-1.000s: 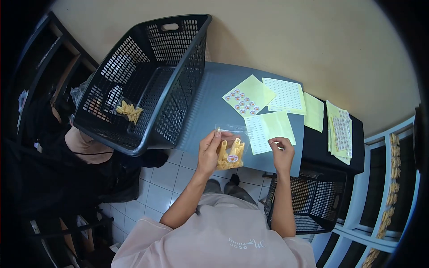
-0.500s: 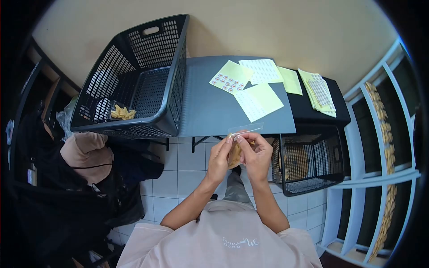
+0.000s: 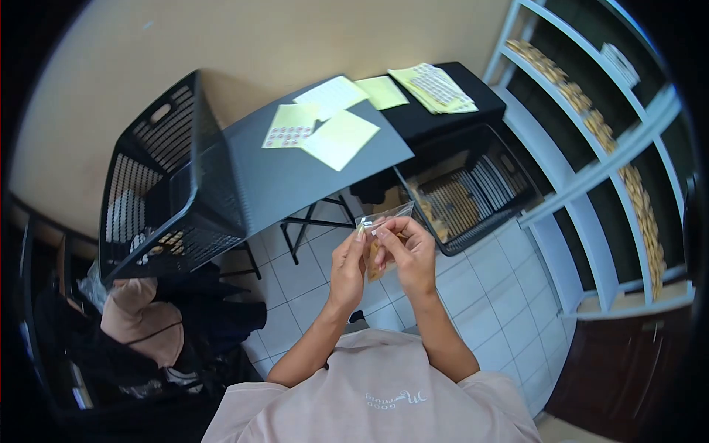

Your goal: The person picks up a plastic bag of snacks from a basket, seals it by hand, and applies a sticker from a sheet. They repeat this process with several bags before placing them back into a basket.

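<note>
Above the white tiled floor (image 3: 480, 299), my left hand (image 3: 347, 272) and right hand (image 3: 415, 260) hold a small clear plastic bag (image 3: 374, 269) with yellow-tan contents (image 3: 375, 275) — both grips pinched narrow near its upper edge, presumably to keep the thin film steady — short of the grey table (image 3: 277, 181)

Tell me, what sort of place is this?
Probably a snack-packing room: the left hand and right hand hold a clear bag of yellowish pieces, label sheets lie on the gray table, and seemingly filled packets line the shelves.

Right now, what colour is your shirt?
Pale pinkish-beige; the shirt shows best in the head view.
</note>
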Tool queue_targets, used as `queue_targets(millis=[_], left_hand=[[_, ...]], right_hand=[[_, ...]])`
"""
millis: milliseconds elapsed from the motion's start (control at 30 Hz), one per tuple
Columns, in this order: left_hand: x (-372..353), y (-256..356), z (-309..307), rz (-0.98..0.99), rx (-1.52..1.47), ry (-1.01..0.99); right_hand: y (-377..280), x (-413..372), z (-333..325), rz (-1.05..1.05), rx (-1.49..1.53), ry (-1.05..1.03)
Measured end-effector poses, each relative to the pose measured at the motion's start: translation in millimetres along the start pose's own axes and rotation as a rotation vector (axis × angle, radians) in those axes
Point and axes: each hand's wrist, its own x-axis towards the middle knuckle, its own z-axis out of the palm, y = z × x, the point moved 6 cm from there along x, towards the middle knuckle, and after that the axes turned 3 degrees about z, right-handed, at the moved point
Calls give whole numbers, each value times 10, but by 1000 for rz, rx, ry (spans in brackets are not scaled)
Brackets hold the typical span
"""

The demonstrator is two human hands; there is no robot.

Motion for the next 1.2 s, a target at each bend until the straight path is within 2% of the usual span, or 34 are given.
queue_targets(millis=[67,167,367,467,700,767,867,933,1000,1067,1100,1200], left_hand=[[19,-68,351,-36,-105,-43],[-1,-309,848,-101,-167,-198],[-201,-943,1911,-132,-96,-343],[-356,-1179,2500,-114,-85,-419],[-734,-1864,3741,-241,-124,-599],[-797,-1985,4031,-282,-165,-589],[-821,-2142,4306,-326,-276,-562],[-789,-2252,4412,-480,-309,-574],[-654,-2335,4430,-481,-284,-540],[-467,-2376,4451,-477,-264,-507],[-363,-2380,4455,-482,-262,-482],[-34,-2463,4481,-455,-260,-448]], right_hand=[[-198,-79,-252,-87,-65,5],[-461,-269,-681,-146,-189,149],[-986,-679,-1748,-293,-303,352],[-1318,-927,-2299,-354,-150,410],[-1874,-1549,-3539,-330,-154,554],[-2025,-1679,-3786,-317,-105,597],[-2172,-1805,-4117,-273,-8,622],[-2260,-1858,-4319,-288,88,625],[-2310,-1868,-4501,-262,75,653],[-2401,-1866,-4735,-399,-127,811],[-2401,-1817,-4840,-374,-173,853],[-2353,-1521,-4984,-333,-322,818]])
